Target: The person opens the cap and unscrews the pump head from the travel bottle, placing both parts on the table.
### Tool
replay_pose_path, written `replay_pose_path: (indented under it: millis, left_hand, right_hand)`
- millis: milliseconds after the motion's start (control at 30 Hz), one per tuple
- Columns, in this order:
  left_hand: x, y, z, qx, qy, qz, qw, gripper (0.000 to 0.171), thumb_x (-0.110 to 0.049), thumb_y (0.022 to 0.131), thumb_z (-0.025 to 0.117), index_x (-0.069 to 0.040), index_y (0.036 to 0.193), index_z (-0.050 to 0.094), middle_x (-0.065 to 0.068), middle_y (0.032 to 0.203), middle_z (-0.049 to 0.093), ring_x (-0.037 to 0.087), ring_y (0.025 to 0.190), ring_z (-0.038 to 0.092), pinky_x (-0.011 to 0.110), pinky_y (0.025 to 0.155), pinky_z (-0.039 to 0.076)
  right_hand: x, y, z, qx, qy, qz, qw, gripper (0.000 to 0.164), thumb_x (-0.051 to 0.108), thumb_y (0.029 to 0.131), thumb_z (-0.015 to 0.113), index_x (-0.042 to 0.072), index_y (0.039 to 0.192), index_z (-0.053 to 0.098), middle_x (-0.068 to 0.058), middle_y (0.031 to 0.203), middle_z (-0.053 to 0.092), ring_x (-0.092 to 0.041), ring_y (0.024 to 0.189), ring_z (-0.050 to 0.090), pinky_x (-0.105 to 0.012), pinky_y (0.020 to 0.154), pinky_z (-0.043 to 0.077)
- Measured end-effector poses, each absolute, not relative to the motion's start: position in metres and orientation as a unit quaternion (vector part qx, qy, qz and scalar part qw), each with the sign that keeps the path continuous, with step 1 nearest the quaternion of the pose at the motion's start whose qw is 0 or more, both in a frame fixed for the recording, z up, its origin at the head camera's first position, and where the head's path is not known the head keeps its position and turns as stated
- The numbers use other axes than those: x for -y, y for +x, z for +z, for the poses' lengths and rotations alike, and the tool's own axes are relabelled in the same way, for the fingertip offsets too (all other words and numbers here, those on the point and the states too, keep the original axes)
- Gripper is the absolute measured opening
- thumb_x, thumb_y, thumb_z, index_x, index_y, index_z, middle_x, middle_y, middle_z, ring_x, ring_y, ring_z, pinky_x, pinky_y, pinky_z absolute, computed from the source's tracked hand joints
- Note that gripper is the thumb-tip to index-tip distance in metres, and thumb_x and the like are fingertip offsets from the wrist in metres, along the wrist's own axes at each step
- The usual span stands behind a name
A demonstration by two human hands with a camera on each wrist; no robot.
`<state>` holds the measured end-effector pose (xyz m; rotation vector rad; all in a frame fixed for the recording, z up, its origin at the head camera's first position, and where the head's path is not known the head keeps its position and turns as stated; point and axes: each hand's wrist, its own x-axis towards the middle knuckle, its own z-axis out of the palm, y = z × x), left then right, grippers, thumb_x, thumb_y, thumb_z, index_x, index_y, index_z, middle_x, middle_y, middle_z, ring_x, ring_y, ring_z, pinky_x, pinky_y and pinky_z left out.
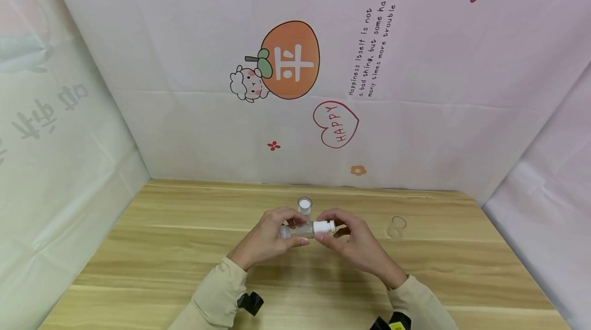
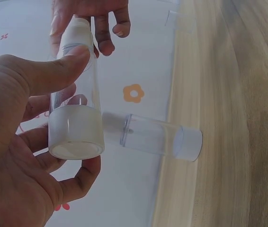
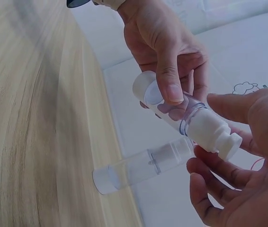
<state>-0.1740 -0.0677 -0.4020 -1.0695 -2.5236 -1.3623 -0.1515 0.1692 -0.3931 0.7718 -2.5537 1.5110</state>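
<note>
My left hand [image 1: 270, 235] holds a clear bottle [image 1: 302, 230] by its transparent body, thumb on one side and fingers on the other. The bottle lies nearly level above the table, its white base [image 2: 76, 132] toward my left palm. At its other end sits a white pump head [image 3: 210, 131] with a short spout. My right hand [image 1: 357, 248] pinches this pump head near the collar between thumb and fingers. A second clear bottle [image 2: 148, 135] with a white base stands upright on the table just behind the held one.
A small clear cap [image 1: 395, 228] rests on the wooden table [image 1: 208, 201] to the right of my right hand. Behind the table hangs a white printed cloth [image 1: 194, 130], with more cloth along both sides.
</note>
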Motion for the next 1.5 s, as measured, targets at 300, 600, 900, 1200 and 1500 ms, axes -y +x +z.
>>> replay_pose_path:
  millis: [300, 600, 900, 1200, 1500]
  left_hand:
    - [0.0672, -0.1733, -0.4019, 0.818, -0.357, -0.449, 0.048, 0.034, -0.015, 0.084, 0.085, -0.005, 0.112, 0.071, 0.008, 0.105, 0.071, 0.013, 0.092, 0.062, 0.031, 0.082, 0.054]
    - [0.0669, -0.1724, -0.4003, 0.812, -0.362, -0.455, 0.046, 0.033, -0.014, 0.084, 0.085, -0.004, 0.113, 0.071, 0.008, 0.106, 0.071, 0.013, 0.092, 0.062, 0.031, 0.083, 0.054]
    - [0.0676, -0.1735, -0.3998, 0.816, -0.350, -0.458, 0.043, 0.035, -0.012, 0.083, 0.086, -0.002, 0.113, 0.071, 0.009, 0.106, 0.071, 0.013, 0.091, 0.062, 0.030, 0.082, 0.054]
    - [0.0683, -0.1742, -0.3994, 0.814, -0.349, -0.464, 0.036, 0.035, -0.013, 0.084, 0.085, -0.001, 0.114, 0.070, 0.011, 0.107, 0.070, 0.030, 0.094, 0.064, 0.030, 0.082, 0.053]
    - [0.0679, -0.1769, -0.4034, 0.808, -0.357, -0.467, 0.046, 0.034, -0.010, 0.082, 0.086, -0.001, 0.112, 0.070, 0.011, 0.105, 0.070, 0.031, 0.092, 0.064, 0.030, 0.081, 0.053]
  right_hand:
    - [-0.1668, -0.1506, -0.3914, 0.825, 0.256, 0.500, 0.062, 0.017, 0.013, 0.093, 0.076, 0.017, 0.108, 0.069, 0.005, 0.102, 0.067, -0.015, 0.087, 0.062, -0.037, 0.077, 0.055]
    - [-0.1662, -0.1493, -0.3900, 0.821, 0.264, 0.500, 0.075, 0.026, 0.004, 0.089, 0.077, 0.014, 0.112, 0.068, 0.001, 0.108, 0.067, -0.016, 0.094, 0.062, -0.037, 0.080, 0.055]
    - [-0.1681, -0.1499, -0.3906, 0.832, 0.240, 0.497, 0.061, 0.037, 0.008, 0.089, 0.079, 0.007, 0.122, 0.065, -0.006, 0.117, 0.067, -0.025, 0.100, 0.061, -0.045, 0.084, 0.056]
    - [-0.1727, -0.1531, -0.3904, 0.840, 0.240, 0.486, 0.025, 0.028, 0.015, 0.091, 0.078, 0.015, 0.118, 0.067, 0.002, 0.101, 0.067, -0.021, 0.090, 0.063, -0.036, 0.077, 0.057]
    - [-0.1747, -0.1554, -0.3917, 0.831, 0.273, 0.483, 0.028, 0.029, 0.011, 0.091, 0.078, 0.015, 0.117, 0.066, 0.003, 0.102, 0.068, -0.019, 0.085, 0.063, -0.034, 0.074, 0.057]
